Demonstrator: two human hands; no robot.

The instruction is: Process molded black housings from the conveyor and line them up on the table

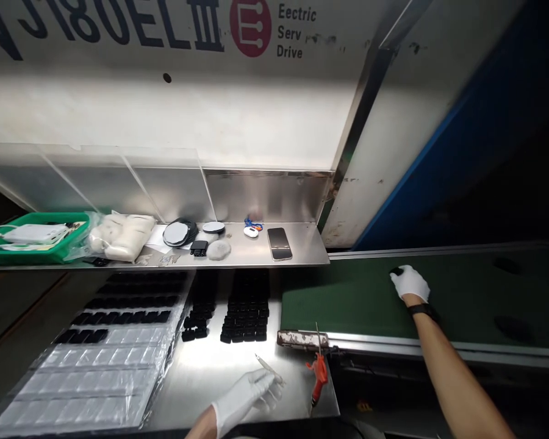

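My left hand point(251, 395), in a white glove, hovers over the front of the steel table point(192, 384). Its fingers are curled on a slim, pale, pointed tool point(266, 364) that looks like a craft knife. Far to the right, my white-gloved right hand point(410, 284) is over the green conveyor belt point(343, 299), its fingers closed on a small black plastic part point(397, 271). Several matching black parts point(244, 314) stand in rows on the table. More black parts point(123, 317) fill the upper rows of a white compartment tray point(96, 378) at left.
Red-handled cutters point(319, 375) hang at the table's right corner, by the belt's metal rail point(375, 344). Dark pieces point(512, 328) lie further along the belt. The raised shelf holds a phone point(280, 244), a green bin point(36, 238), and a bagged white bundle point(123, 236).
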